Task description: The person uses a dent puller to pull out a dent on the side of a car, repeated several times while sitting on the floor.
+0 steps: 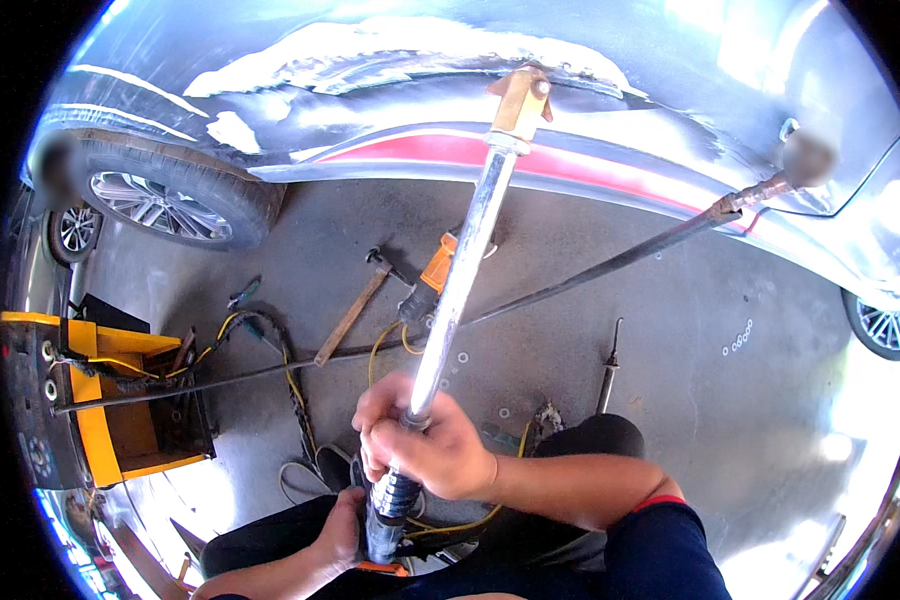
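A long dent puller with a bright metal rod (467, 265) slants from my lap up to the car. Its brass-coloured head (520, 105) meets the sanded, whitish dented area of the car's side panel (410, 60). Around the rod's lower part, just above a dark ribbed section, my right hand (425, 440) is closed. Lower down, my left hand (335, 540) is closed at the tool's dark lower end, its fingers partly hidden behind the handle. An orange part (382, 568) shows beside that end.
A black cable (610, 265) stretches from the yellow-and-black machine (95, 400) at left to the car's side at right. On the floor lie a wooden-handled hammer (352, 315), an orange power tool (438, 265), a thin metal rod tool (608, 375) and several washers (740, 340).
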Tool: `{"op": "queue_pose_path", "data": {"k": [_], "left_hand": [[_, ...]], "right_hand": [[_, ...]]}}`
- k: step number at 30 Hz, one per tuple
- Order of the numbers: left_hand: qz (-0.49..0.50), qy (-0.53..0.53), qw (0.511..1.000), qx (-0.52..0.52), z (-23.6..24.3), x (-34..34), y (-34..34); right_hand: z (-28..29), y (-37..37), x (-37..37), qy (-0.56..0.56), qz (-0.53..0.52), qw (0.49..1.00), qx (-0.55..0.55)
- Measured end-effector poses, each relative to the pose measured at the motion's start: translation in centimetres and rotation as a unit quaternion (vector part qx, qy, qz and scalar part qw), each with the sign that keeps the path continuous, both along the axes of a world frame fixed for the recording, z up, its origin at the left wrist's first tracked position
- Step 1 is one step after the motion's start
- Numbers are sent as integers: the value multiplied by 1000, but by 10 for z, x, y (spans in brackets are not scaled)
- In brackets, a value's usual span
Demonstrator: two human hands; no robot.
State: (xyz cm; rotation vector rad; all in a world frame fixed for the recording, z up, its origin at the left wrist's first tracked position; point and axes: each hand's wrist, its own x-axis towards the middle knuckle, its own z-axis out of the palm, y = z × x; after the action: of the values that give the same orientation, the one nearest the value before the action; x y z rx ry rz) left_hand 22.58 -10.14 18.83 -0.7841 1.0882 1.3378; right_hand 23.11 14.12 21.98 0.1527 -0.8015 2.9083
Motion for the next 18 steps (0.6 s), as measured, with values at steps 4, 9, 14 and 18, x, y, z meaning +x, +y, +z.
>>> {"op": "queue_pose_path", "data": {"k": [4,9,14,18], "left_hand": [[-9,-42,998,50,-20,-4,-18],[75,100,990,-69,-19,-20,-9],[104,251,959,-83,-19,-42,-9],[-253,68,965,28,-21,-41,-28]], "right_hand": [[1,7,2,-4,64,998,-9],[5,18,-10,33,-64,980,183],[8,22,-16,4,-27,988,152],[11,12,-8,33,-68,990,117]]}}
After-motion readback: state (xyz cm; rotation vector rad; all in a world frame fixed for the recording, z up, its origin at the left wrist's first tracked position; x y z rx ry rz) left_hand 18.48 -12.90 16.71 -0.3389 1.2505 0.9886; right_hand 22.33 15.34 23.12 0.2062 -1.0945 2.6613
